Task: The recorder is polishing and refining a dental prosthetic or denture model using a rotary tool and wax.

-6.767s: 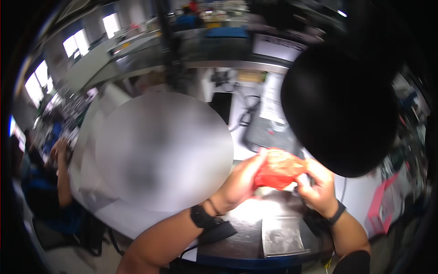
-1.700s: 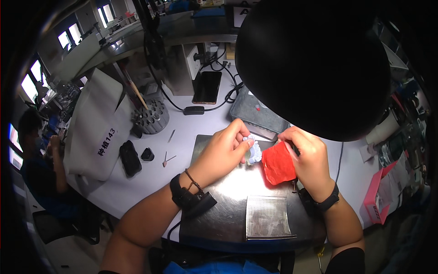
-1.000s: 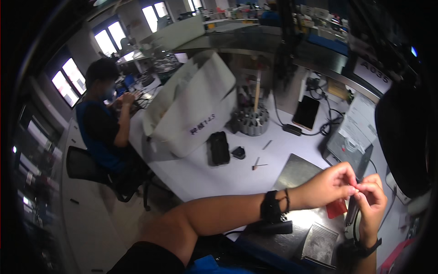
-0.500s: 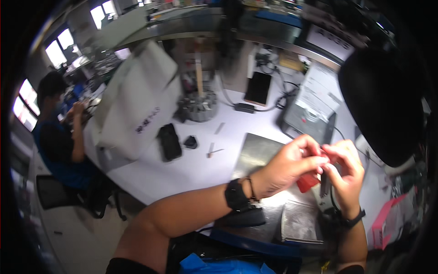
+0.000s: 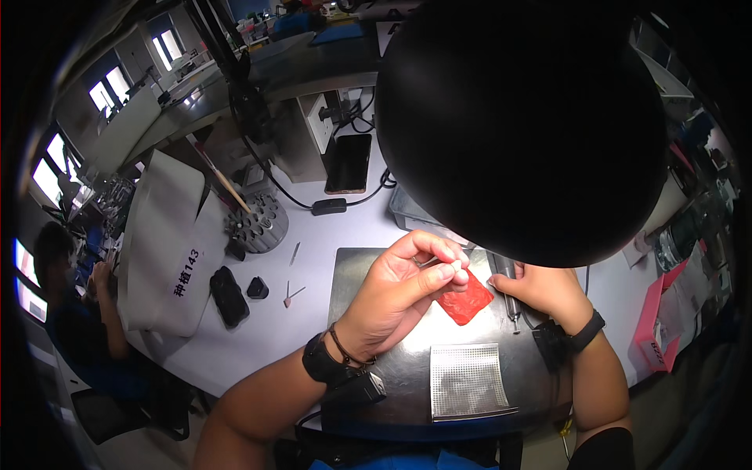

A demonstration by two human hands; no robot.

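My left hand (image 5: 411, 286) is closed in a pinch over the dark metal plate (image 5: 360, 313). Between its thumb and fingertips is a small pale piece, too small to name. Just beneath the pinch lies a red square sheet (image 5: 468, 304), with its upper part behind the fingers. My right hand (image 5: 548, 294) is closed round a slim grey metal handpiece (image 5: 511, 304) whose narrow tip points toward me; the other fingers are partly hidden. Nearer to me, a silvery sheet with a dotted grid (image 5: 470, 381) lies on the plate.
A large black lamp head (image 5: 521, 133) hangs over the far side and hides much there. Left of the plate are a grey round tool holder (image 5: 262, 225), a black case (image 5: 229, 298) and small burs (image 5: 291, 296). A phone (image 5: 348, 164) lies behind; a co-worker (image 5: 70, 298) sits far left.
My hands were together at the fingertips; now they are apart, and the right one has gone to the handpiece. The view has swung, bringing the lamp over the middle.
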